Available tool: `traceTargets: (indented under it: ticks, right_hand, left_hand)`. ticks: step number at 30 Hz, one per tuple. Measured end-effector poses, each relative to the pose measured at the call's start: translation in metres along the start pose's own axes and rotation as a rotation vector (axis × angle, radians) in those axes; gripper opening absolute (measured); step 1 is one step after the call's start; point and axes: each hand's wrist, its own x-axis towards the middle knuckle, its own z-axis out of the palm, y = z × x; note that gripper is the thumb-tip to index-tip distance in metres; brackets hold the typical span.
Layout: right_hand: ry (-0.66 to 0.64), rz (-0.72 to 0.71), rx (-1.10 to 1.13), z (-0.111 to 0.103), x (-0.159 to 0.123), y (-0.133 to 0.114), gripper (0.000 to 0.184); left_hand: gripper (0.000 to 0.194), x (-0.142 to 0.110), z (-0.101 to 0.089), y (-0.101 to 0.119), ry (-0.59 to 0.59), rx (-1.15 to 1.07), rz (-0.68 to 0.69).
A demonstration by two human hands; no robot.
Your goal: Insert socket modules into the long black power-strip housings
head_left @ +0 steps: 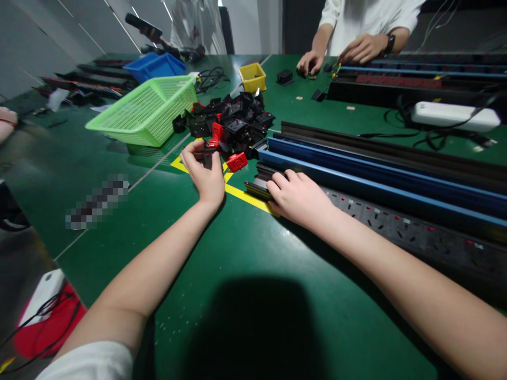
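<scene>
My left hand (206, 182) is closed around a small black socket module (206, 157), just in front of a pile of black modules (240, 121). A red socket module (236, 161) lies right beside that hand, and another red one (216, 134) leans on the pile. With fingers curled over its near end, my right hand (299, 198) grips a long black power strip (384, 219) that has a row of sockets. My fingers and palm cover part of its open end. Alongside it runs a blue metal rail (356, 177).
A green basket (154, 119) stands left of the pile, with blue bins (154, 66) and a yellow bin (252, 78) behind. Across the green table (222, 253), a co-worker's hands (362, 48) handle parts. A white power strip (455, 116) with cables lies at right.
</scene>
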Motion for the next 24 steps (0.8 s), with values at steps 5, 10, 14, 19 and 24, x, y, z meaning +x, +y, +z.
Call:
traceTargets:
  ticks: [5, 10, 14, 19, 24]
  right_hand:
    - [0.009, -0.001, -0.006, 0.000, 0.000, 0.000, 0.020]
    - [0.016, -0.001, -0.009, 0.000, -0.001, 0.000, 0.021]
    - [0.034, -0.004, -0.020, 0.001, -0.001, 0.001, 0.022]
    - [0.031, 0.001, -0.017, 0.001, 0.000, 0.001, 0.021]
    - [0.015, 0.010, 0.004, 0.000, 0.001, 0.000, 0.020]
  left_hand:
    - [0.034, -0.005, 0.001, 0.011, -0.033, -0.130, 0.107]
    - [0.047, -0.011, 0.003, 0.014, -0.166, -0.297, 0.169]
    - [0.053, -0.013, 0.004, 0.014, -0.237, -0.393, 0.164]
    - [0.034, -0.013, 0.003, 0.019, -0.310, -0.486, 0.060]
    - [0.030, -0.011, 0.008, 0.016, -0.443, -0.602, -0.145]
